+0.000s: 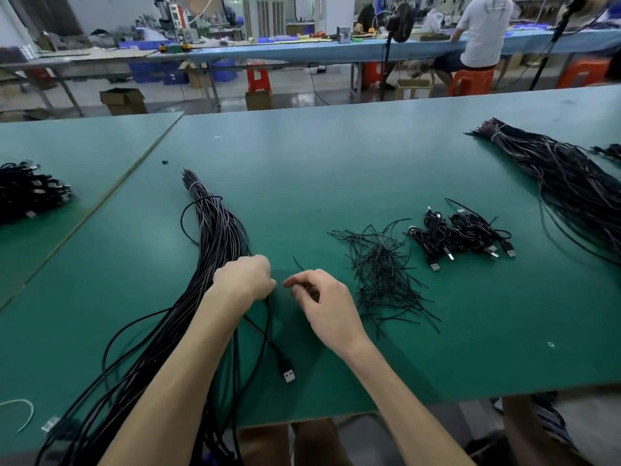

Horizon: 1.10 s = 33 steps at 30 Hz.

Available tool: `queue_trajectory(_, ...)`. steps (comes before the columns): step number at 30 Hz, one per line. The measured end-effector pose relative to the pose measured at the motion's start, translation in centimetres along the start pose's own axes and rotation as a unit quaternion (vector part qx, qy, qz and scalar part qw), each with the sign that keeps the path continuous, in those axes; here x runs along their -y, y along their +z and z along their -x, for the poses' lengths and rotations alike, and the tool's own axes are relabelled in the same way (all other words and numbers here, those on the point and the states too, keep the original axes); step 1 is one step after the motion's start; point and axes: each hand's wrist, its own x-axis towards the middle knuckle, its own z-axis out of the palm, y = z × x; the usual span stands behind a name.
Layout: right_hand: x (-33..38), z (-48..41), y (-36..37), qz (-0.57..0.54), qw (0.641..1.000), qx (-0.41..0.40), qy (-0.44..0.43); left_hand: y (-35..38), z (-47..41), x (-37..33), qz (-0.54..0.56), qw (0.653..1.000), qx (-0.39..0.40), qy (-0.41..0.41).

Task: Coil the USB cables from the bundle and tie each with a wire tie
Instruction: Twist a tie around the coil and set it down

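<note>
A long bundle of black USB cables point(215, 237) lies on the green table point(336, 156), tied near its far end and trailing off the near edge. My left hand point(245, 279) grips one black cable at the bundle's right side; that cable hangs down to a USB plug point(288, 373) lying on the table. My right hand point(322, 299) is just right of it, fingers curled, pinching a thin black wire tie point(298, 263) that sticks up to the left. A loose heap of wire ties point(383, 274) lies to the right. Several coiled, tied cables point(460, 235) sit beyond the heap.
A second big cable bundle point(564, 183) lies at the far right. A pile of finished coils point(30, 193) sits on the left table. A white tie point(23, 412) lies near the front left edge. People work at benches behind.
</note>
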Motion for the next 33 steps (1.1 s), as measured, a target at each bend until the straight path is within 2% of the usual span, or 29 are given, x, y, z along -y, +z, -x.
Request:
queue_trajectory(4,-0.1,0.0,0.1,0.000,1.000,-0.001,-0.001,0.3,0.1,0.1,0.000,1.000,0.004,0.003)
queue_trajectory(8,-0.1,0.0,0.0,0.003,1.000,-0.006,-0.002,0.2,-0.3,0.2,0.066,0.998,0.018,0.011)
queue_trajectory(10,-0.1,0.0,0.1,0.004,1.000,-0.009,-0.003,0.1,-0.3,0.2,0.118,0.993,0.021,0.006)
queue_trajectory(12,-0.1,-0.1,0.1,0.000,1.000,-0.013,-0.005,0.2,-0.1,-0.1,0.238,0.970,0.044,0.009)
queue_trajectory(16,0.0,-0.1,-0.2,-0.059,0.998,-0.024,0.015,0.1,0.8,-1.0,0.497,0.862,0.085,0.054)
queue_trajectory(19,0.2,-0.1,-0.4,-0.107,0.994,-0.024,0.018,-0.6,1.0,-1.5,0.624,0.777,0.029,0.078)
queue_trajectory(22,0.3,0.1,-0.6,-0.124,0.992,-0.004,0.012,-1.1,0.4,-1.7,0.700,0.707,-0.057,0.080)
queue_trajectory(25,0.4,0.2,-0.4,-0.114,0.993,0.023,-0.002,-1.5,-0.5,-1.6,0.770,0.625,-0.095,0.089)
queue_trajectory(26,0.4,0.2,-0.4,-0.118,0.993,0.016,-0.002,-1.5,-0.7,-1.5,0.774,0.620,-0.095,0.090)
queue_trajectory(27,0.4,0.2,-0.4,-0.128,0.992,-0.002,0.002,-1.4,-0.7,-1.5,0.761,0.636,-0.088,0.091)
queue_trajectory(29,0.4,0.2,-0.6,-0.164,0.985,-0.051,0.017,-0.7,-0.4,-1.3,0.700,0.705,-0.046,0.104)
queue_trajectory(31,0.3,0.2,-0.6,-0.197,0.977,-0.079,0.029,0.5,0.2,-0.9,0.641,0.751,0.033,0.156)
queue_trajectory(33,0.4,0.2,-0.5,-0.223,0.970,-0.091,0.033,1.7,1.0,-0.2,0.592,0.758,0.132,0.238)
